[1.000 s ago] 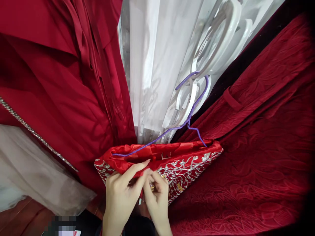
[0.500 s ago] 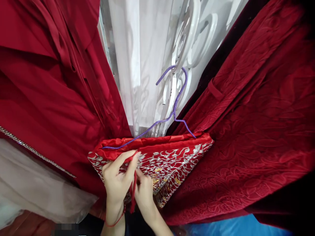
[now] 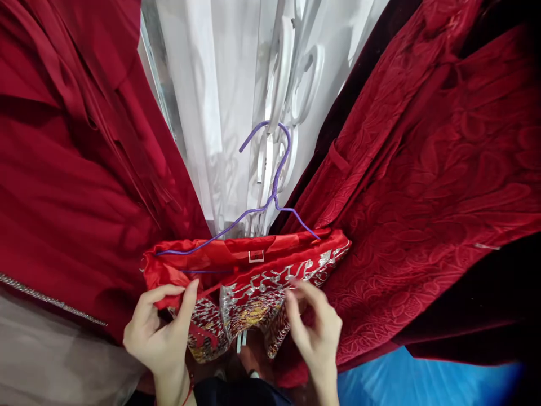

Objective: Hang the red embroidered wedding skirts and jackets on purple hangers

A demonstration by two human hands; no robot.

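Observation:
A red skirt [image 3: 262, 293] with silver and gold embroidery hangs by its waist from a purple wire hanger [image 3: 276, 175]. Its top gapes, showing shiny red lining and a small label [image 3: 256, 256]. My left hand [image 3: 163, 324] pinches the red satin edge at the skirt's left front between thumb and finger. A thin red cord runs from near those fingertips toward the middle of the waist. Over the embroidered right front, my right hand [image 3: 315, 321] has thumb and forefinger close together; what lies between them is too blurred to make out.
The hanger's hook hangs on a white scrollwork rack [image 3: 281, 73]. Dark red garments hang close by on the left [image 3: 84, 169] and right [image 3: 426, 214]. Pale sheer fabric [image 3: 54, 349] lies lower left, and blue fabric [image 3: 422, 378] lower right.
My hands, close together at the waist's left front before, have moved apart, the right one rightward. The waist has opened wider, bringing the label into sight.

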